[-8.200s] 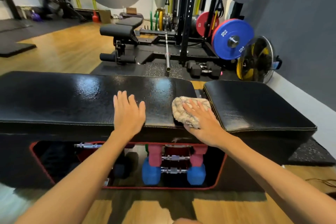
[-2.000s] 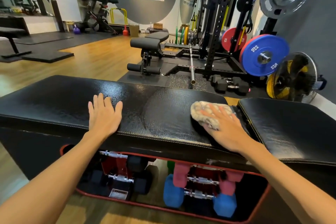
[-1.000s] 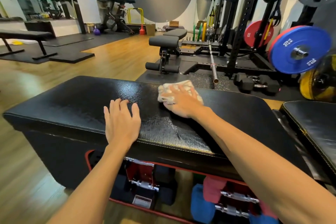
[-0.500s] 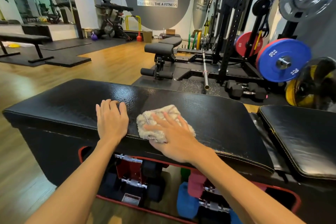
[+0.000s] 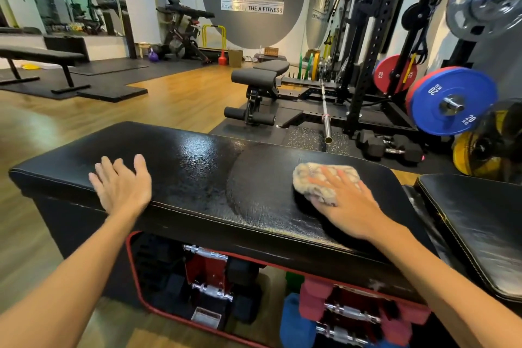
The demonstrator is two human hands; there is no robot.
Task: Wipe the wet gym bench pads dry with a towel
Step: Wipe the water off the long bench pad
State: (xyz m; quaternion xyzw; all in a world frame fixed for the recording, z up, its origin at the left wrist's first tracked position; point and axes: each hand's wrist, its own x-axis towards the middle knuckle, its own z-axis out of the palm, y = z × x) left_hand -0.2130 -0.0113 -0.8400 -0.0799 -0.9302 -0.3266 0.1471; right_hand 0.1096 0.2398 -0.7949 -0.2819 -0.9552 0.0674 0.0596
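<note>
Two hands lying on long black pad [image 5: 197, 178] of bench surface. Right hand [image 5: 350, 206] pressing one beige towel [image 5: 313, 181] flat, fingers straight, near pad's right end. Left hand [image 5: 121, 186] resting open, fingers spread, at left front edge. Second pad [image 5: 480, 220] just beside on right. Dumbbells [image 5: 333, 319] sitting in rack below.

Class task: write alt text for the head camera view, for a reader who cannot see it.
A person's right hand presses a beige towel flat on a glossy black bench pad; the open left hand is at its front edge. Dumbbells sit underneath, a squat rack beyond.
</note>
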